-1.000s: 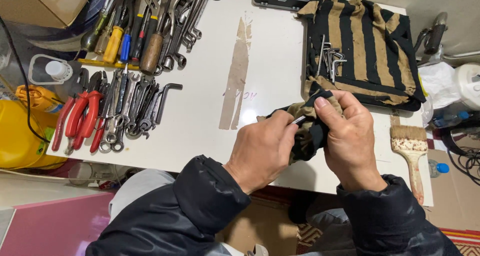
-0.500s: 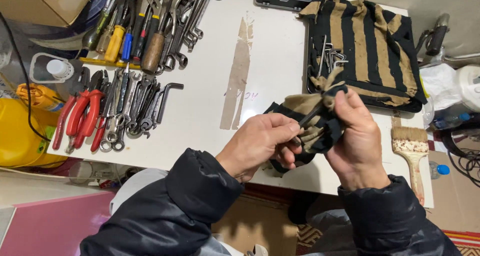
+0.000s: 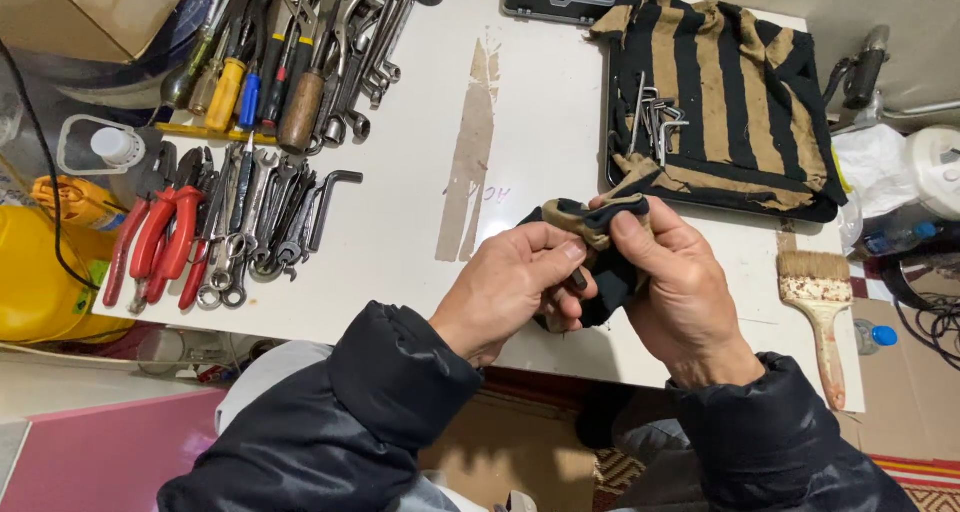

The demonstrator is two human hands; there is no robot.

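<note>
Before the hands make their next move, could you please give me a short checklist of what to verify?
1. Left hand grips the small dark metal tool: ok, fingers pinch its end.
2. Right hand holds the black and tan striped rag around that tool: ok.
3. Which kind of tool it is: cannot tell, the rag hides most of it.
4. Striped cloth on the dark tray lies flat with the hex keys on it: ok.
5. White table has bare space in front of the hands: ok.
6. Wooden paintbrush lies apart from the right hand: ok.
</note>
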